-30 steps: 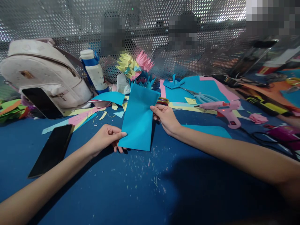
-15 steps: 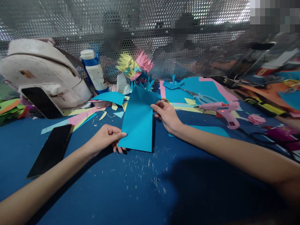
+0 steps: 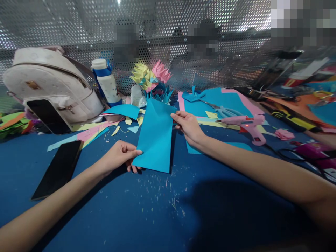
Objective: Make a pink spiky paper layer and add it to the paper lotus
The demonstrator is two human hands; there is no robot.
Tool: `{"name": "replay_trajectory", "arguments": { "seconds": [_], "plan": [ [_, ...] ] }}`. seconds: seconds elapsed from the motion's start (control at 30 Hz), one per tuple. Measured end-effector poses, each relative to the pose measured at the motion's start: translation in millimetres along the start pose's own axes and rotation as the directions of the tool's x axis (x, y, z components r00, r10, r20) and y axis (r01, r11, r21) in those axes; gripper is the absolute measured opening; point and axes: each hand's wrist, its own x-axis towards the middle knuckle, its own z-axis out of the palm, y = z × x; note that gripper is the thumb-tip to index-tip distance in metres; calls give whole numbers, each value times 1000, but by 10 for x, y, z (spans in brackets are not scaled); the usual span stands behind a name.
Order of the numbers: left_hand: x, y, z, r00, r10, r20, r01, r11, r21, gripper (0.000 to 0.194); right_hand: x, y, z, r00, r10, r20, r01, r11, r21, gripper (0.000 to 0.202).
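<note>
A sheet of blue paper, longer than wide, is held tilted above the table between both hands. My left hand pinches its lower left edge, thumb on top and fingers beneath. At the upper right edge, my right hand grips the paper between thumb and fingers. The sheet's far end is slightly bent and partly covers the base of a folded paper flower piece in blue, pink and yellow. Paper scraps lie to the left of the sheet.
Pink glue gun, blue-handled scissors and paper sheets lie on the right. Two phones, a dark flat one and one propped against a white backpack, are on the left, beside a bottle. A perforated metal panel stands behind.
My right hand has shifted slightly, and the paper's far end has turned a little to the right. The left hand keeps its pinch. The view has moved slightly.
</note>
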Motion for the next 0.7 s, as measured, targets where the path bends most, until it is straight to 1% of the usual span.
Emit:
{"name": "replay_trajectory", "arguments": {
  "seconds": [0.17,0.37,0.47,0.57,0.7],
  "plan": [
    [-9,47,19,1000,-15,-1,15,1000,6,35,-8,-9,9,1000,13,27,-14,1000,28,39],
    [-9,75,32,1000,-26,15,26,1000,15,37,-4,-1,-9,1000,-2,14,1,998,60,44],
    [0,41,9,999,-21,26,21,999,27,37,28,-14,-30,1000,-7,10,7,1000,15,38],
    [8,6,-14,999,-26,29,25,999,37,38,71,-41,-56,999,17,-33,-18,1000,-25,33],
    [6,3,-9,999,-28,22,27,999,42,38,97,-65,-81,997,61,-51,-61,998,4,29]
  ]
}}
